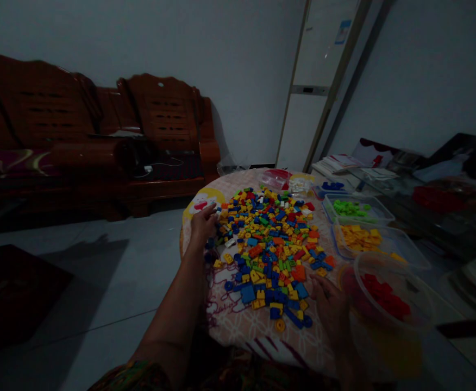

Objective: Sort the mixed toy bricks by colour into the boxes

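A wide heap of small toy building bricks [268, 239] in blue, yellow, orange, red, green and white covers the middle of a round table. My left hand [202, 225] is at the heap's left edge, fingers stretched out over the outer bricks; no brick shows in it. At the near right side is my right hand [331, 304], its fingers apart and pointing at the heap. Close to its fingertips lies an orange brick [299, 273], and no held piece is visible. The picture is dim, so fine finger detail is hard to make out.
Along the right stand clear containers of sorted bricks: red pieces [384, 297], yellow pieces [360, 239], green pieces [350, 209] and blue pieces [332, 186]. White pieces [301, 185] and a pinkish-red container [276, 178] are at the back. A wooden bench [160, 117] stands beyond, left.
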A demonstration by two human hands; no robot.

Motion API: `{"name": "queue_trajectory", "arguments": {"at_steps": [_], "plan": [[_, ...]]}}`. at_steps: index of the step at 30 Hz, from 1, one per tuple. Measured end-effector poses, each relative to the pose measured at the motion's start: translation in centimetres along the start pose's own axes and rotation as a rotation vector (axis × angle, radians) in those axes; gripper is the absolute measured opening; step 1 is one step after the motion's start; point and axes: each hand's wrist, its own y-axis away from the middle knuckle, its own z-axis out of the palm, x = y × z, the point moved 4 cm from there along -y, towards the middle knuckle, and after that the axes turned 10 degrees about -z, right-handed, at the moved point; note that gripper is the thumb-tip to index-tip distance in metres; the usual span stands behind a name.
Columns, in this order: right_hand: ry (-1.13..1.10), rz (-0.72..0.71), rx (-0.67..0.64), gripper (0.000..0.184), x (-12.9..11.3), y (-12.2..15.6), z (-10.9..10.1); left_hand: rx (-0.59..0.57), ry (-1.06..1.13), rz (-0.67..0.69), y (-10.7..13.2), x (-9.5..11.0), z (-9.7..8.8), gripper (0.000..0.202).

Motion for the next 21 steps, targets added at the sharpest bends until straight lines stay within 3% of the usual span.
{"name": "queue_trajectory", "arguments": {"at_steps": [6,15,18,21], "plan": [[0.007,0.007,0.003,0.043,-0.1,0.1,0.0,-0.202,0.31,-0.105,0.1,-0.8,0.1,0.059],[-0.003,-0.012,0.019,0.042,0.1,-0.1,0.0,-0.387,0.563,-0.298,1.0,-0.3,0.7,0.042],[-0.016,-0.02,0.049,0.041,0.1,0.1,-0.1,-0.454,0.582,-0.302,2.4,0.5,1.7,0.04],[-0.01,-0.053,0.132,0.04,-0.9,0.1,-0.4,-0.592,0.506,-0.287,5.3,1.6,4.0,0.035]]}}
